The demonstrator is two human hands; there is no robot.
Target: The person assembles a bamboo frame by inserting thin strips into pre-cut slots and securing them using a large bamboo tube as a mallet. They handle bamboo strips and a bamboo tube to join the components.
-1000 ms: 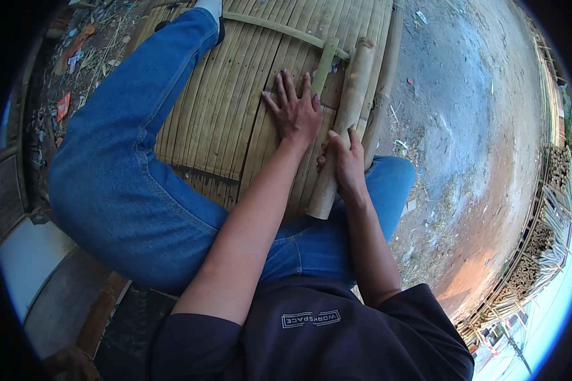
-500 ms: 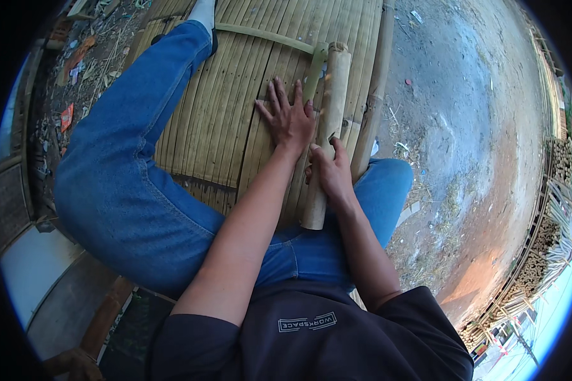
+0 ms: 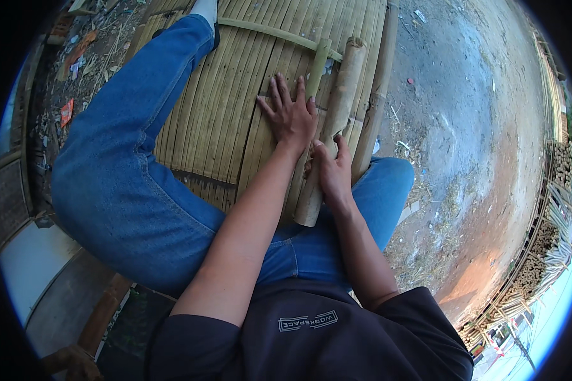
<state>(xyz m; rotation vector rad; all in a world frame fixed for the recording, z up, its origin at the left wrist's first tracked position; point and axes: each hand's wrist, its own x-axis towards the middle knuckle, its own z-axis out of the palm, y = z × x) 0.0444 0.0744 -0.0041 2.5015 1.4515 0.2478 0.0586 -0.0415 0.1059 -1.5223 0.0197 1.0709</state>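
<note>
My right hand (image 3: 330, 168) is wrapped round a thick bamboo tube (image 3: 345, 89) with a notch in its side by my thumb and forefinger. The tube slants, its near end close to my lap and its far end over the bench. My left hand (image 3: 292, 120) lies flat with fingers spread on the bamboo slat bench (image 3: 235, 108), just left of the tube. Beside its fingers is a narrow green bamboo strip (image 3: 319, 66), whose lower part is hidden by the hand. Across the bench, a long thin bamboo strip (image 3: 267, 30) runs from near my foot to the tube's far end.
My bent left leg (image 3: 108, 171) in jeans rests along the bench's left side. A bamboo pole (image 3: 378, 89) edges the bench on the right, with bare ground (image 3: 457, 127) beyond. Litter (image 3: 67, 111) lies on the ground at left. Stacked bamboo (image 3: 546, 235) stands far right.
The tube's far end has swung to the right and its near end slightly left, so it slants more. More of the green strip shows beside it. My left hand has hardly moved.
</note>
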